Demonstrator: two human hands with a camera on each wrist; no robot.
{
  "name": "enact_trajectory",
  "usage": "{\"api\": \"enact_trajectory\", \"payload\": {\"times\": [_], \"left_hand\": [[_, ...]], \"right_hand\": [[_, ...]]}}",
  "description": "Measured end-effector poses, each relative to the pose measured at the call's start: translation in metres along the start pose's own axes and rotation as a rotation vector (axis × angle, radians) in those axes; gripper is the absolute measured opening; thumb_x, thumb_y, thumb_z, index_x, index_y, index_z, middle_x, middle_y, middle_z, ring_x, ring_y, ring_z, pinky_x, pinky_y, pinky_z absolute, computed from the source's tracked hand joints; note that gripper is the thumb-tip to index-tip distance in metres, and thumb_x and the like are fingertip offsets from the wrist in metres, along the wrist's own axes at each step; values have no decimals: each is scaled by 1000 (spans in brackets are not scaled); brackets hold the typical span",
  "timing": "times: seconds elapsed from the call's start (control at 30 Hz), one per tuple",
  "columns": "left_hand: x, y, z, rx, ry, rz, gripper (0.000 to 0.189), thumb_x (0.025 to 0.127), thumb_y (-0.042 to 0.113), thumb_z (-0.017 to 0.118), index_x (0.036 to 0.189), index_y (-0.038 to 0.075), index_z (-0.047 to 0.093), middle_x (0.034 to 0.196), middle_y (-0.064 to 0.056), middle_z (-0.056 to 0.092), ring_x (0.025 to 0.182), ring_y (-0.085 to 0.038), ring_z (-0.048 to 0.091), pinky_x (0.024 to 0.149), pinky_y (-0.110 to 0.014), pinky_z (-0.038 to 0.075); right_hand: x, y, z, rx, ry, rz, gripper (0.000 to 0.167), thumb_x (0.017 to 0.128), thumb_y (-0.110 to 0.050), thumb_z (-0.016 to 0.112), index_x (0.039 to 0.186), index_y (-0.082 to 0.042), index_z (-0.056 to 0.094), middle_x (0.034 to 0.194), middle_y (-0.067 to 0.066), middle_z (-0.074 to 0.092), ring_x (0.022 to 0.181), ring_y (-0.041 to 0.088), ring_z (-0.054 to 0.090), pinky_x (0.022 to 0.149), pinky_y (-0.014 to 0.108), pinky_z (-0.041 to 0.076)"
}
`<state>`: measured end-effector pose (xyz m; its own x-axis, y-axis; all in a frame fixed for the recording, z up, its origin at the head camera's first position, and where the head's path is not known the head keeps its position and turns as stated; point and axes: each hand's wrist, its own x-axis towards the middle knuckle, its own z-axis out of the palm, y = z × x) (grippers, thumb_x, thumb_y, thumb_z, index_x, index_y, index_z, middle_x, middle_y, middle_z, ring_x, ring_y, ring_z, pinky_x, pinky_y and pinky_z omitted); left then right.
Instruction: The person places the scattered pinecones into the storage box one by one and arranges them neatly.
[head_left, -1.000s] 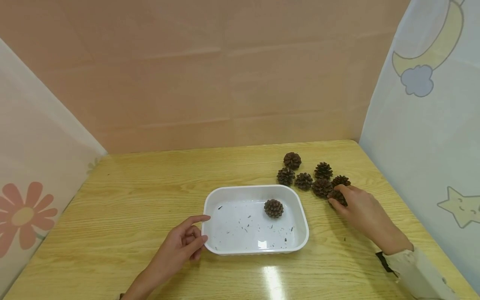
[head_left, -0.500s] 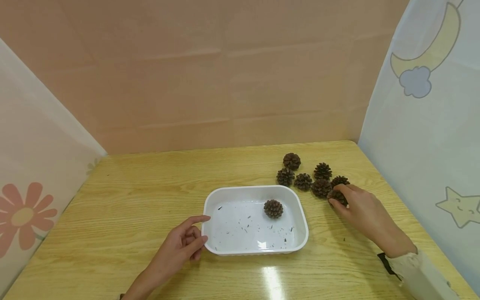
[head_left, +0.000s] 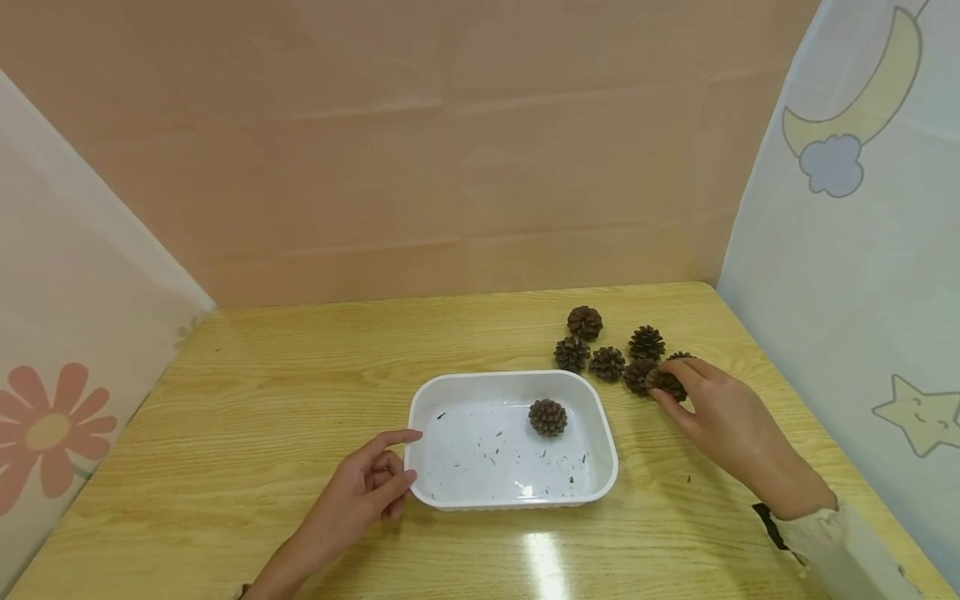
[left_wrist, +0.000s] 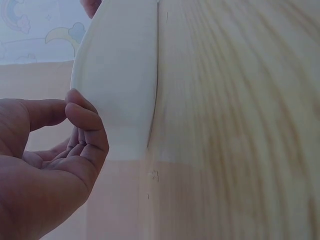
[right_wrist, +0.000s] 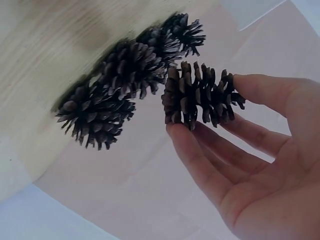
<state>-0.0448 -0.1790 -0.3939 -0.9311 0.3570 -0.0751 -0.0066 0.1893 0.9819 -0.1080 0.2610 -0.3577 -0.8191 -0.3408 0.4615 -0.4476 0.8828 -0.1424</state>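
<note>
We judge a pick-up step: right hand (head_left: 723,421) pinches a pine cone (right_wrist: 202,97) in its fingers, beside the cone cluster (head_left: 607,363) on the worktop (head_left: 262,400); left hand (head_left: 356,493) holds the white tray (head_left: 465,417) with curled fingers (second cone (head_left: 547,417) inside). Next move, we reckon, calls for lifting clear.

Wd-grain tbl (head_left: 262,375); wht tray (head_left: 495,375) on it, pinecones (head_left: 607,363) bunched to R.

Of the hands, the right (head_left: 726,423) has lifted its pine cone (right_wrist: 186,96) slightly leftward.
</note>
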Motion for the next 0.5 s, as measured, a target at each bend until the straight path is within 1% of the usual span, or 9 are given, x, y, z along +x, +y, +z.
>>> {"api": "enact_trajectory", "payload": {"times": [0.1, 0.23, 0.4, 0.47, 0.5], "left_hand": [[0, 0, 0, -2, -1, 5, 49, 99, 14, 63, 142, 0, 45, 83, -12, 56, 60, -13, 56, 52, -26, 50], [0, -1, 0, -13, -6, 9, 50, 99, 14, 63, 143, -1, 44, 83, -11, 56, 60, -12, 56, 53, -26, 50], [0, -1, 0, -16, -7, 6, 50, 99, 15, 63, 143, -1, 44, 84, -11, 55, 60, -12, 56, 53, -26, 50], [0, -1, 0, -18, -6, 0, 50, 99, 15, 63, 143, 0, 44, 84, -12, 55, 61, -12, 56, 54, -26, 50], [0, 0, -1, -19, -7, -3, 50, 99, 15, 63, 143, 0, 44, 84, -12, 55, 61, -12, 56, 54, -26, 51]], "right_hand": [[2, -4, -1, 3, 14, -30, 31, 84, -12, 78, 110, -1, 66, 95, 15, 68, 70, 29, 65, 59, 48, 54], [3, -11, -3, 15, 32, -68, 32, 82, -10, 80, 110, -2, 66, 96, 13, 68, 71, 27, 65, 59, 46, 54], [4, -21, -7, 37, 58, -130, 36, 80, -9, 80, 112, -2, 66, 101, 12, 66, 79, 27, 66, 62, 45, 56], [5, -25, -8, 47, 73, -157, 35, 81, -10, 79, 112, -1, 66, 104, 12, 66, 85, 29, 67, 65, 46, 56], [6, -27, -8, 50, 80, -170, 34, 83, -13, 78, 113, -1, 66, 106, 13, 66, 87, 30, 67, 67, 46, 57]]}}
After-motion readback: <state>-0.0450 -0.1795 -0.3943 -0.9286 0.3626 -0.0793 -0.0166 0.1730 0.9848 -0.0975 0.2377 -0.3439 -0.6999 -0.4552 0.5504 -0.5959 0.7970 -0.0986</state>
